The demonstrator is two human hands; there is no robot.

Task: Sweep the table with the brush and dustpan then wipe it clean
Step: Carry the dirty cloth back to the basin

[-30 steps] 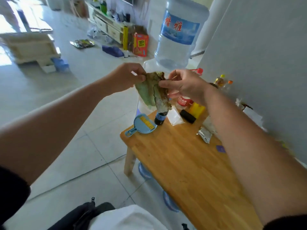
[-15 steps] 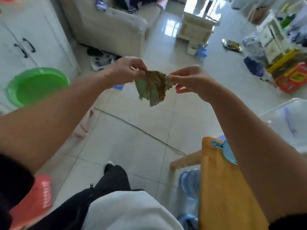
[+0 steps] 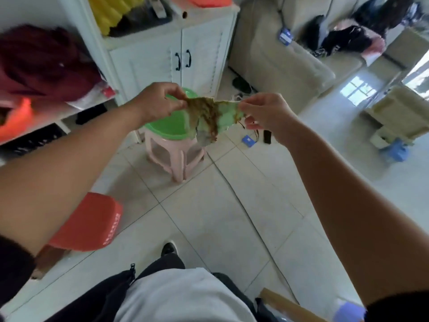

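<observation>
A green cloth point(image 3: 212, 117) with brown stains hangs stretched between my two hands at chest height. My left hand point(image 3: 160, 101) pinches its left corner and my right hand point(image 3: 267, 115) pinches its right corner. Behind and below the cloth, a green basin point(image 3: 169, 129) rests on a pink plastic stool point(image 3: 174, 156). Only a corner of the wooden table point(image 3: 285, 305) shows at the bottom right. The brush and dustpan are out of view.
A red stool point(image 3: 92, 224) stands on the tiled floor at the left. A white cabinet point(image 3: 176, 54) and shelves with clothes are behind the basin. A beige sofa point(image 3: 278, 56) is at the back right. My leg and shoe point(image 3: 169, 248) are below.
My view has swung left, away from the table, toward the basin and cabinet. Both hands keep hold of the cloth and have pulled it wider between them.
</observation>
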